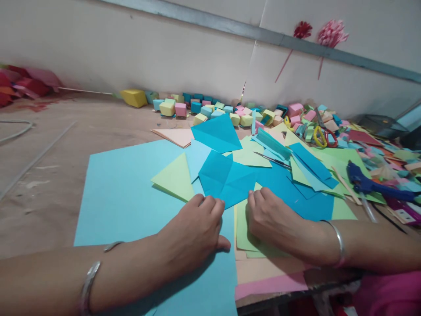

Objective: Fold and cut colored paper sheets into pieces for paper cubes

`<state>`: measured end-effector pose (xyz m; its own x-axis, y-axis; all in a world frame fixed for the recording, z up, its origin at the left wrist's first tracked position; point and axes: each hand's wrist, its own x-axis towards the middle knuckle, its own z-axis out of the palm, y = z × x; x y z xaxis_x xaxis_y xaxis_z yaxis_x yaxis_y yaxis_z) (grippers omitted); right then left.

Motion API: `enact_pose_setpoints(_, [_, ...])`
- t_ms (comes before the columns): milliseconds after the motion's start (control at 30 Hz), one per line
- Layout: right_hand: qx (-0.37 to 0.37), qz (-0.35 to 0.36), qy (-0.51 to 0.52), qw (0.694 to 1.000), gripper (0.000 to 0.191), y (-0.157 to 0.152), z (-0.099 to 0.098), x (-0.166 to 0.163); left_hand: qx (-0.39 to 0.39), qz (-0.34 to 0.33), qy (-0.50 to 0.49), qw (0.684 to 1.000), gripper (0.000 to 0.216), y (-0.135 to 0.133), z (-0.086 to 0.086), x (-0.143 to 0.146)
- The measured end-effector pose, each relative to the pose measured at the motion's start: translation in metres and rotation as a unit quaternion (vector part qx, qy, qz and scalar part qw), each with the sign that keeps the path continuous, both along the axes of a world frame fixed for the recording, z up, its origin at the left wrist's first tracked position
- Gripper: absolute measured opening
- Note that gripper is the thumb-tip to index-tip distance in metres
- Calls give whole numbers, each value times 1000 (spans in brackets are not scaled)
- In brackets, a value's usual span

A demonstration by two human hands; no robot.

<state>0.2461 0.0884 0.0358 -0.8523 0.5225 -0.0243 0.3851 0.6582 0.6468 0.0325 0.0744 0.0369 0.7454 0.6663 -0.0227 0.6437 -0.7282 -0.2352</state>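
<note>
A creased blue sheet of paper (226, 175) lies in front of my hands, its fold lines showing. My left hand (197, 230) is closed at its lower left edge, fingers curled and thumb pointing right. At its lower right corner, my right hand (272, 219) is closed in a pinch; both sets of fingertips are partly hidden. Beneath my left arm spreads a large light blue sheet (125, 193). Under my right hand are stacked light green sheets (243, 228). A folded light green piece (176, 177) rests just beyond my left hand.
Several small paper cubes (207, 109) line the wall. Scissors (324, 134), a pen (272, 160) and a blue glue gun (378, 182) lie to the right among paper scraps. Another folded blue piece (217, 134) is farther back. Pink paper flowers (332, 34) hang on the wall.
</note>
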Motion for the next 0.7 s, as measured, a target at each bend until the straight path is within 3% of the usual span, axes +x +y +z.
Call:
enact_pose_setpoints(133, [6,18,-7,1000,14,2,-3,0,19,-41,-39,998,77,10,0,2])
enact_pose_setpoints(333, [6,16,0,1000,14,2,-3,1,4,-19,-61,998,75,14,3,3])
enact_pose_setpoints(567, [-16,16,16,1000,16,3,4,2,11,0,-56,998,48,-11,3,-1])
enact_pose_setpoints(700, [-29,14,29,999,17,5,2,4,-40,47,-69,996,41,-19,3,1])
